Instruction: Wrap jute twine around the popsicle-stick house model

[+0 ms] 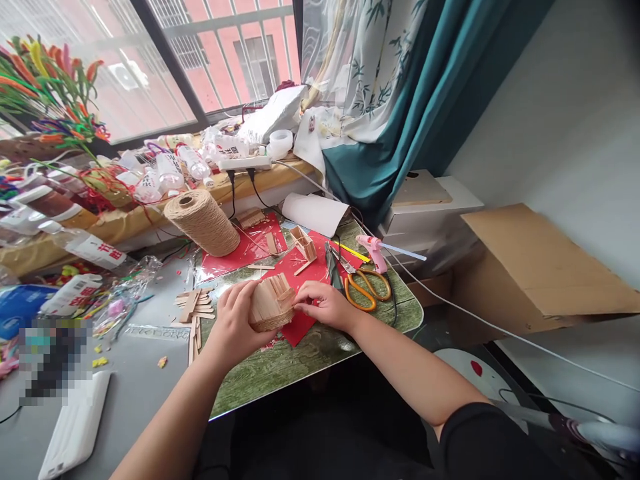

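Observation:
My left hand (235, 320) grips a small box-like piece made of wooden craft sticks (273, 300), with jute twine wound round its lower rim. My right hand (323, 303) pinches the right edge of the same piece, fingers pressed together on it. Both hands hover just above red paper (300, 273) lying on a green wood-grain board (300, 360). A second small stick frame (304, 243) lies further back on the red paper. Loose craft sticks (194, 308) lie just left of my left hand.
A big spool of jute twine (203, 223) lies behind the work. Orange-handled scissors (367, 288), pliers (333, 267) and a pink glue gun (373, 252) with its cord lie to the right. Bottles, pipe cleaners and a power strip (245, 163) crowd the sill. A cardboard sheet (540, 267) leans on the right.

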`<move>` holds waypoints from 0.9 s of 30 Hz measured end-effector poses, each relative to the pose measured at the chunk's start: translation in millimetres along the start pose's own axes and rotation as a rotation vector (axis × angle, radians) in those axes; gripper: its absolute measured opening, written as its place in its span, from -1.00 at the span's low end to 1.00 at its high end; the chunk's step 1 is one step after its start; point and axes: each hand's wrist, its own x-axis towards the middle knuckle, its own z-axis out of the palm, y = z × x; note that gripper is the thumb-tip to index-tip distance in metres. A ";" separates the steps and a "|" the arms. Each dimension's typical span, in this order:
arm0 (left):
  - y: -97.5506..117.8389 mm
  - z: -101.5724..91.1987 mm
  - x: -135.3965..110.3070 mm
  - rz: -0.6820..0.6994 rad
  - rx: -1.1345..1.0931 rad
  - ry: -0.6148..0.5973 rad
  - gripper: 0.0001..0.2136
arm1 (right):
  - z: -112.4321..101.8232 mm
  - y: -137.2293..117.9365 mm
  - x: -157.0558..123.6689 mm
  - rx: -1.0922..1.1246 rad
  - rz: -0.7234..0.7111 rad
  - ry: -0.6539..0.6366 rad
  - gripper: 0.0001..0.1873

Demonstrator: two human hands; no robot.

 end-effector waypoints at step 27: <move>-35.8 57.5 -34.0 -0.272 -0.750 -0.076 -0.05 | -1.9 11.9 -0.6 -0.151 0.041 0.090 -0.80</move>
